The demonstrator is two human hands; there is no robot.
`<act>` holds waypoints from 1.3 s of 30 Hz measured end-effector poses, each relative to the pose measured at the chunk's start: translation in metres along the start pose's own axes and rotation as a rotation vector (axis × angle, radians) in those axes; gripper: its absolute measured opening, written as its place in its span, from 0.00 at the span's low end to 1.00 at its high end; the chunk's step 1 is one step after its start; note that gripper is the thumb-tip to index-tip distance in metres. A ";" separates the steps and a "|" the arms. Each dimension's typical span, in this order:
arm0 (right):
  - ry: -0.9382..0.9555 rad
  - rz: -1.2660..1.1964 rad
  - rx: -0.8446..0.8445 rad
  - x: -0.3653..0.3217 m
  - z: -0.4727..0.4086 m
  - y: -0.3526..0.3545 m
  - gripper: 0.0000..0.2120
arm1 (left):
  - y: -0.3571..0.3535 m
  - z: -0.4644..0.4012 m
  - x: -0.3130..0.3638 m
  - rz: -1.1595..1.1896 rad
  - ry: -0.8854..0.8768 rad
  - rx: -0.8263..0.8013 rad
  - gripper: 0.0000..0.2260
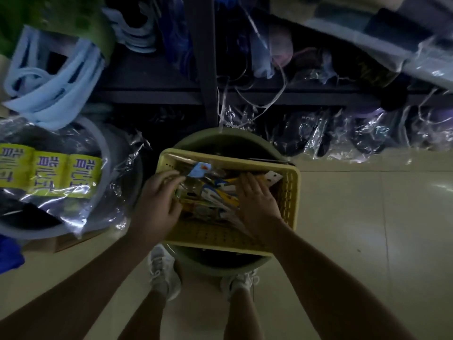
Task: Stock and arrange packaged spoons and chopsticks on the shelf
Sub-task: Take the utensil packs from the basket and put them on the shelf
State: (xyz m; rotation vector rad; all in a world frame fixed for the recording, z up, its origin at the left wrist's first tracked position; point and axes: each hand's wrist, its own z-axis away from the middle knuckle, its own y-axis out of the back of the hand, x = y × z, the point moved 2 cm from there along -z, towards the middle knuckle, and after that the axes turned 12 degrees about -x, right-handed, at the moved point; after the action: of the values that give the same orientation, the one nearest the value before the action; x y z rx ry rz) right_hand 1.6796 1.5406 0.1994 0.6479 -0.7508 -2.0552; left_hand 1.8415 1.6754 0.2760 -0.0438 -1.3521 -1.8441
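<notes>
Dark shelf across the top, crowded with plastic-wrapped goods; open tiled floor to the right. Green tub below it carries a yellow basket holding the packaged utensils. Left hand and right hand reach in, fingers extended over the packets; any grasp is indiscernible. Packet contents blurred.

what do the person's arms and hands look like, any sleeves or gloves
Both forearms are bare up to the frame edge: no sleeves show. The left hand and right hand wear no gloves. No watch, ring or bracelet can be seen, though the picture is dim and blurred.
</notes>
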 end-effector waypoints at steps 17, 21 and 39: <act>-0.187 -0.310 -0.055 -0.014 -0.016 0.004 0.18 | -0.062 -0.006 -0.009 0.614 0.389 -0.533 0.10; -0.085 -0.466 -0.102 -0.005 0.023 0.041 0.30 | -0.050 0.002 0.015 0.872 0.439 -0.506 0.03; 0.392 -1.136 -0.139 -0.120 0.050 0.048 0.27 | 0.009 0.023 0.010 0.883 0.279 -0.199 0.29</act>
State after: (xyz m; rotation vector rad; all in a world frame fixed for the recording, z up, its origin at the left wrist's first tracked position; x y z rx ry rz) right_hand 1.7334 1.6319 0.2881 1.5803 0.0699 -2.7662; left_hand 1.8306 1.6875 0.2977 -0.4045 -0.7546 -1.1590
